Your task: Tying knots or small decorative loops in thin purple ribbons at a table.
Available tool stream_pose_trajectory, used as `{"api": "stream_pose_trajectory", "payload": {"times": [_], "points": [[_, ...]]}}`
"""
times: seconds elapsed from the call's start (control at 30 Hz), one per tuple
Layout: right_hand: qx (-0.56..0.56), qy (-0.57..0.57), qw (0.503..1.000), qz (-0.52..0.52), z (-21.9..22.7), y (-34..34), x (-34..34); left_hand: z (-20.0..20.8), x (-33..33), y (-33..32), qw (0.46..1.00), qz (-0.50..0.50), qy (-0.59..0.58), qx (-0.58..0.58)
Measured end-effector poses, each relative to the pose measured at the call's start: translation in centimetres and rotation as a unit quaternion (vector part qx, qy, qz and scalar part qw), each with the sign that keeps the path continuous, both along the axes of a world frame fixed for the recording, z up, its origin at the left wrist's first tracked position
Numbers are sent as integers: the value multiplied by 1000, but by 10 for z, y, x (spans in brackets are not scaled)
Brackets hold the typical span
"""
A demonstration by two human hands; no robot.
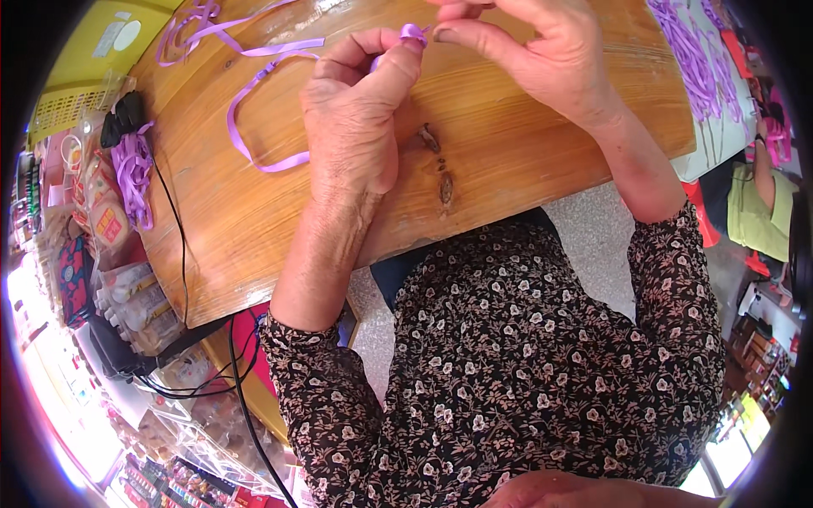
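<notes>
A narrow purple ribbon (269, 166) curves over the wooden table and runs into my left hand (356, 114). That hand is closed, with thumb and forefinger pinching the ribbon. A small purple loop or knot (412, 33) stands out at their tips. Just right of it is my right hand (555, 59), its thumb pointing at the loop. Its thumb and fingertips look slightly apart, and I see nothing held between them; the upper edge cuts off part of this hand. More loose purple ribbon (222, 30) lies to the far left of my hands.
The wooden table (525, 152) has dark knots near its front edge. Bundled purple ribbon (133, 165) hangs by its left side, near a black cable (174, 212) and bagged goods (140, 305). More purple ribbons (690, 63) lie on a white surface at right, near another person (758, 207).
</notes>
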State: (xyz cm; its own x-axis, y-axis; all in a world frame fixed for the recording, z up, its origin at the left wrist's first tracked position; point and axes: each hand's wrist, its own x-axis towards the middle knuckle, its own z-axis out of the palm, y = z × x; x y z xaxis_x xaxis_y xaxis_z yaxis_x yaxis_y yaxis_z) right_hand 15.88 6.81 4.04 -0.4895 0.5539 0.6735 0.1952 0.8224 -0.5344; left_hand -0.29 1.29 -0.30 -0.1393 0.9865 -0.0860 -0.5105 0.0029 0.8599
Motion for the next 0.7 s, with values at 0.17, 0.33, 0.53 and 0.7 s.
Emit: {"api": "stream_pose_trajectory", "payload": {"times": [0.17,0.33,0.53,0.7], "points": [[-82,4,995,53,3,0,-1,2,0,-3,999,9,24,25],[-113,-2,992,51,-5,4,-4,3,4,-5,999,5,39,30],[-190,8,982,23,-4,-2,-4,4,6,-3,999,-2,28,15],[-375,56,924,50,-12,-1,-4,5,2,-4,995,-54,-80,-3]]}}
